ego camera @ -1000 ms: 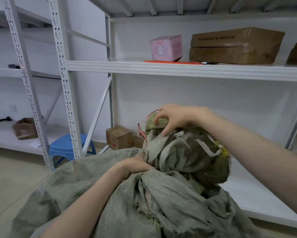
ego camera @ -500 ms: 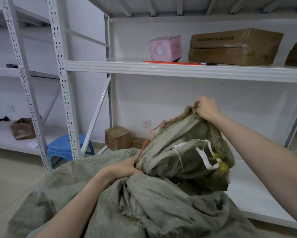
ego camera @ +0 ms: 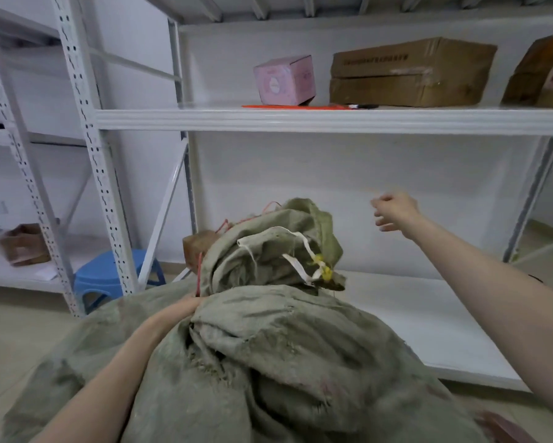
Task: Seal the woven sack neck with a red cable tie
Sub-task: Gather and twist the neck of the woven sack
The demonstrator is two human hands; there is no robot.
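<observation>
Judging by its limp folds, soft and floppy woven sack (ego camera: 268, 362) below the shelf (ego camera: 300, 121) — best gripped at the bunched neck (ego camera: 268, 257), where left hand (ego camera: 185, 310) clamps fabric beside the sack, right hand (ego camera: 395, 211) free, fingers loosely apart — stiff red cable tie (ego camera: 294, 106) on that shelf.

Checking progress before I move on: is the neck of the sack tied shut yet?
Not tied. The left hand bunches the sack neck; the red cable tie lies on the shelf. The right hand is empty.
</observation>
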